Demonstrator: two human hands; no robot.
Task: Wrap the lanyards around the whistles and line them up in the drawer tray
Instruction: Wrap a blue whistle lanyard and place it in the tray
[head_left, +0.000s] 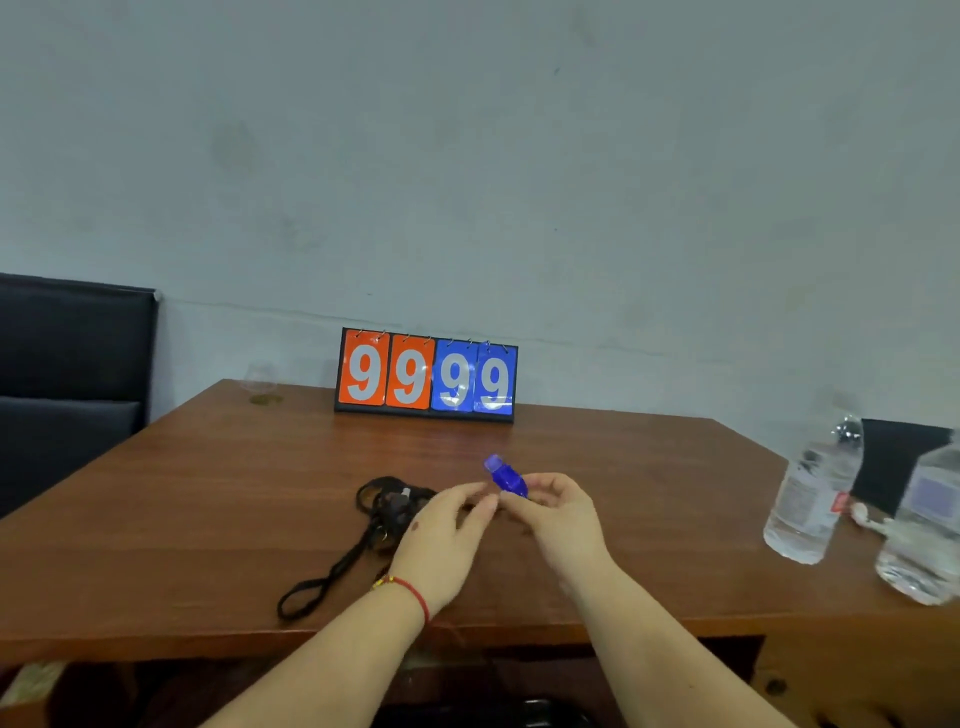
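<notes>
In the lower middle of the frame we see two bare hands meeting above a brown wooden tabletop (649, 467). The right hand (558, 512) holds a small translucent blue plastic whistle (505, 475), its grip clenched round the lower end with curled fingers, so that the mouthpiece sticks up and tilts toward the upper left. The left hand (441, 535), which wears a thin red string bracelet (410, 592) at the wrist, reaches in from the left with its fingertips at the right hand's fingers, just below the whistle; the fingers are blurred, and we cannot tell whether that grip is pinching something or released.

Just left of the left hand a tangle of black cord lanyards (387, 506) lies on the tabletop, with a dark whistle-like piece half hidden in the heap. One long black loop runs from the tangle down toward the lower left and ends near the front edge of the tabletop.

At the far edge, in the middle of the frame, a flip scoreboard with two orange and two blue cards (426, 376) stands upright and shows 9 on each card. At the right edge two clear plastic water bottles (810, 499) stand on the tabletop, one partly cut off by the frame. A black padded chair (72, 374) sits at the left edge, beside the tabletop, against a pale grey wall (467, 156)
</notes>
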